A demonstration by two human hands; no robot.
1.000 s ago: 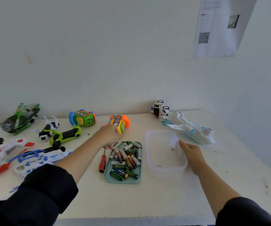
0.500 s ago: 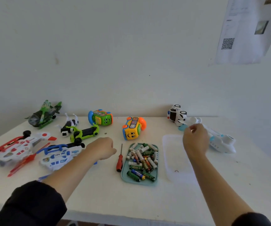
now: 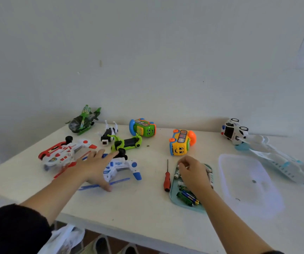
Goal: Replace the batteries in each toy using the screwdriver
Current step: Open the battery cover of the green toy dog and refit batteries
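Your left hand (image 3: 96, 166) lies spread on the blue-and-white toy helicopter (image 3: 121, 166), fingers straight, their tips reaching its black rotor hub, thumb down on the white table (image 3: 138, 204) beside a blue rotor blade. Your right hand (image 3: 193, 173) hangs over the teal tray (image 3: 173, 196) of batteries (image 3: 187, 197), fingers curled down into the pile; whether they pinch a battery you cannot tell, since the hand hides it. The red-handled screwdriver (image 3: 166, 180) lies flat just left of the tray, tip pointing away from you, untouched. Right of the tray sits a clear plastic container (image 3: 246, 180), and beyond it the white toy airplane (image 3: 283, 162), blurred. Behind the tray stands the yellow bus toy (image 3: 180, 142), with the green bus toy (image 3: 144, 127) farther left. The red-and-white helicopter (image 3: 61, 153) lies just left of your left hand, the lime-green toy (image 3: 126, 143) just behind it, the green camouflage helicopter (image 3: 83, 120) by the wall. The white police car (image 3: 234, 131) lies tipped at the far right.
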